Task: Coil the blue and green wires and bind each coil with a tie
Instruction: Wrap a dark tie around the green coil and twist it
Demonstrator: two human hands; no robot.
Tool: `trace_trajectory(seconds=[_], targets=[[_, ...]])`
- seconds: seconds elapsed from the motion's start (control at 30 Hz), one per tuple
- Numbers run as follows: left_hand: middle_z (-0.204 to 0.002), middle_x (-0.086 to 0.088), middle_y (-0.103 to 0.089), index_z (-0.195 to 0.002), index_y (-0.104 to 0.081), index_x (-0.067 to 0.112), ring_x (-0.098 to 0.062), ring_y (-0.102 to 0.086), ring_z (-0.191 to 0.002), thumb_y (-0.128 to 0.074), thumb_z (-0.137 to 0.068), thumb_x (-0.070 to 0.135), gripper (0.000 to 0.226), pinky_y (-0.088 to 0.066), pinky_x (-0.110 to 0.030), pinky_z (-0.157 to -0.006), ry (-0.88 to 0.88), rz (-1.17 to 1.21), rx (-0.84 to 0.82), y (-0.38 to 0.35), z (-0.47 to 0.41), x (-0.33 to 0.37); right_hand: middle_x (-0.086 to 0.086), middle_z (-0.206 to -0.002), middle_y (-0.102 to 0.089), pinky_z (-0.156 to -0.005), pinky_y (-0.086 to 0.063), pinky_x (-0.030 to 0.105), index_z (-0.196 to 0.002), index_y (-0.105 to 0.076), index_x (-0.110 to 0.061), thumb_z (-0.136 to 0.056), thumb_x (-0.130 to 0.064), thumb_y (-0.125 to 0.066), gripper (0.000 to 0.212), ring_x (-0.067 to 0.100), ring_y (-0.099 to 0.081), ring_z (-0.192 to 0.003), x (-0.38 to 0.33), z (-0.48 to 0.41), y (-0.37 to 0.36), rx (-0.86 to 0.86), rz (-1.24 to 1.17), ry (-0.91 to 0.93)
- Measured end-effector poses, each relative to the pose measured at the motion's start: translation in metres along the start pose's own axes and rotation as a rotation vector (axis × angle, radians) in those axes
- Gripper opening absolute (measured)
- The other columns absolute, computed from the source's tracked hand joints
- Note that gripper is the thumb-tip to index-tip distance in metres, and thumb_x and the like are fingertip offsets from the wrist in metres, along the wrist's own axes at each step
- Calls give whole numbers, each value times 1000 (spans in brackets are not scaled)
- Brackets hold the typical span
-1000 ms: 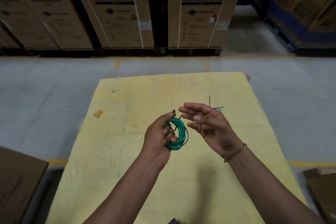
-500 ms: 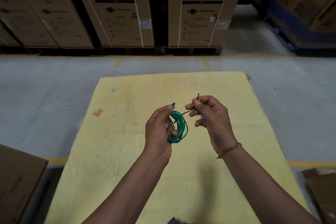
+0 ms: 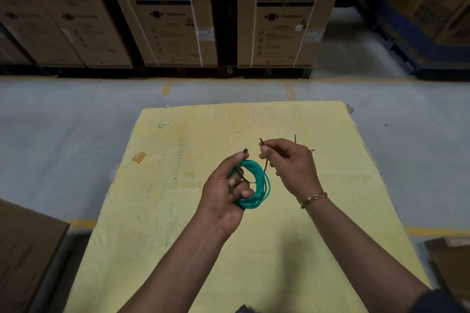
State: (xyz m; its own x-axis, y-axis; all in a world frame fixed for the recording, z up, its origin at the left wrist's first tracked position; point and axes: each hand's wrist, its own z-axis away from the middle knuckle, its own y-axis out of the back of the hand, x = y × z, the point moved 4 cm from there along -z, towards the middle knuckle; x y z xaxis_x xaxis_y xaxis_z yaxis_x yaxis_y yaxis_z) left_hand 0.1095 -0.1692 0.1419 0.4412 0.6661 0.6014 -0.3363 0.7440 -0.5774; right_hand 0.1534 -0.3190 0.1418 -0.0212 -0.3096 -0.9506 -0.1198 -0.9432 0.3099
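- Floor (image 3: pixel 76 119): grey concrete with yellow painted lines.
- Work surface: yellow foam slab (image 3: pixel 292 249), marked with green scribbles.
- Rear: row of tall cardboard cartons (image 3: pixel 167 15) printed "LG WASHING MACHINE".
- Right rear: blue pallet rack (image 3: pixel 407 40) carrying further cartons.
- Lighting: dim.

A yellow table (image 3: pixel 254 249) stands on a grey concrete floor (image 3: pixel 63 134). Its top bears green scribbles (image 3: pixel 178 160) and a small patch of brown tape (image 3: pixel 138 157) on the left side. A thin dark tie (image 3: pixel 295 138) lies near the far right part
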Motion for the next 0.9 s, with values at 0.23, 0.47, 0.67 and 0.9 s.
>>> trace_trajectory(seconds=[0.23, 0.47, 0.67, 0.9], targets=[[-52, 6, -32, -95, -75, 15, -12, -25, -45, -66, -93, 18, 9, -35, -26, -47, -323, -212, 201, 7, -2, 4, -3, -80, -76, -66, -47, 14, -99, -74, -24, -88, -18, -75, 13, 6, -66, -76, -19, 21, 3, -18, -130, 61], [-81, 11, -72, -85, -75, 21, -5, -59, -70, -70, -93, 17, 11, -44, -33, -68, -641, -406, 228, -3, 10, 9, -8, -71, -68, -64, -40, 24, -75, -73, -20, -87, -15, -72, 14, 9, -53, -69, -34, 32, -10, -170, -279, -180], [-83, 8, -74, -86, -76, 26, -11, -59, -71, -70, -94, 16, 14, -46, -40, -68, -756, -427, 177, -7, 18, 12, -7, -68, -57, -58, -29, 27, -70, -69, -22, -82, -17, -69, 14, 7, -45, -63, -36, 37, -16, -238, -591, -527], [-85, 13, -74, -82, -75, 29, -9, -60, -72, -71, -93, 19, 15, -49, -43, -68, -746, -417, 210, -10, 18, 14, -5, -69, -56, -59, -28, 29, -67, -69, -21, -79, -17, -66, 13, 9, -45, -65, -44, 41, -17, -199, -673, -581]])
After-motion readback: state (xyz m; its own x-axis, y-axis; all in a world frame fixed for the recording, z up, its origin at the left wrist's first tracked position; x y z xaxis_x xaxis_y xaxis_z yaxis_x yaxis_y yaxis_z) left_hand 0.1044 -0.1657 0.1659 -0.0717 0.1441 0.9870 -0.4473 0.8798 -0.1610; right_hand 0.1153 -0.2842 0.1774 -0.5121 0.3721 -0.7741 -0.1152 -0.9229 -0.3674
